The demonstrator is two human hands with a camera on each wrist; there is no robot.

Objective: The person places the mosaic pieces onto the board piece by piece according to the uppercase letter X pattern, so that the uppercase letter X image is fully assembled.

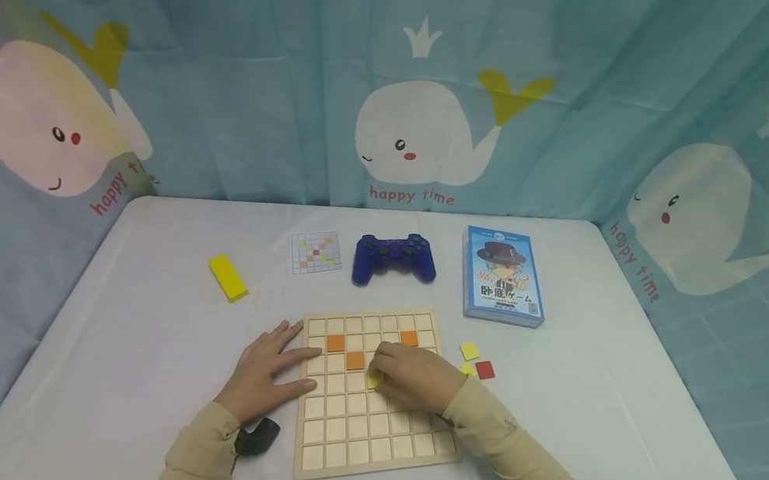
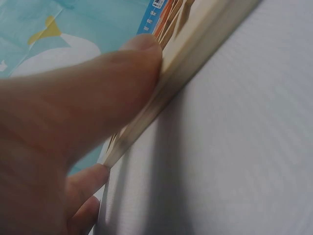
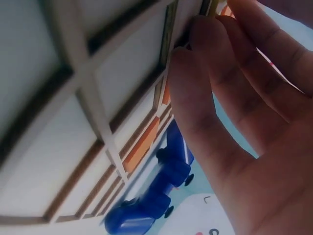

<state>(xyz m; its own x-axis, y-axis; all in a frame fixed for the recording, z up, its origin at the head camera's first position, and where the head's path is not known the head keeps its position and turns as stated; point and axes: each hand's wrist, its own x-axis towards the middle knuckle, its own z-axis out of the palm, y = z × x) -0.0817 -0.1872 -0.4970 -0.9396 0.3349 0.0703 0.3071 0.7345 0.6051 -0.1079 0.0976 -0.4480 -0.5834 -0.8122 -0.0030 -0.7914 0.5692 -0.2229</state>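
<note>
A square wooden grid board (image 1: 373,462) lies on the table, with orange tiles (image 1: 335,343) in a few of its upper cells. My left hand (image 1: 265,374) rests against the board's left side, fingers spread and fairly straight; in the left wrist view its thumb (image 2: 132,68) touches the board's edge (image 2: 168,93). Near the middle of the grid, my right hand (image 1: 416,377) holds a yellow tile (image 1: 373,379) at its fingertips, low over a cell. The hand hides part of that tile and the cells beneath it. The right wrist view shows the fingers (image 3: 193,98) close along the board.
Right of the board lie loose yellow tiles (image 1: 469,351) and a red tile (image 1: 486,370). Behind it are a printed grid card (image 1: 315,253), a blue game controller (image 1: 392,259) and a boxed game (image 1: 501,276). A yellow block (image 1: 228,277) lies at the back left.
</note>
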